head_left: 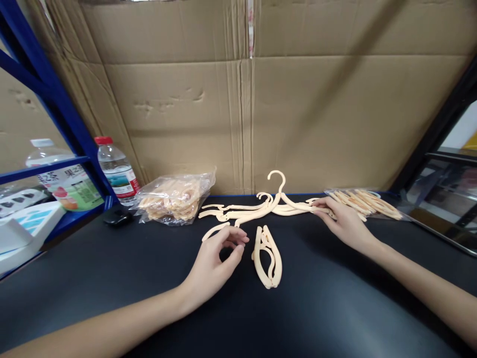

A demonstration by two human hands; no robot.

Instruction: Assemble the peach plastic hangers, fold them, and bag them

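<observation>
Cardboard panels [179, 109] stand behind a black tabletop [328, 308], on which we find a folded hanger [276, 253] lying between the two hands. We note that its long axis runs roughly from the wearer toward the panels, its narrower ends pointing away. It lies just to the right of the left hand [212, 256], clearly the nearer one; these fingers curl loosely, apart from the thumb, and we see nothing gripped, though we cannot tell whether they touch the hangers behind. Farther off, we see the right hand [346, 223] pinching, between thumb and fingers, the right end of the opened-out hangers [261, 212].
</observation>
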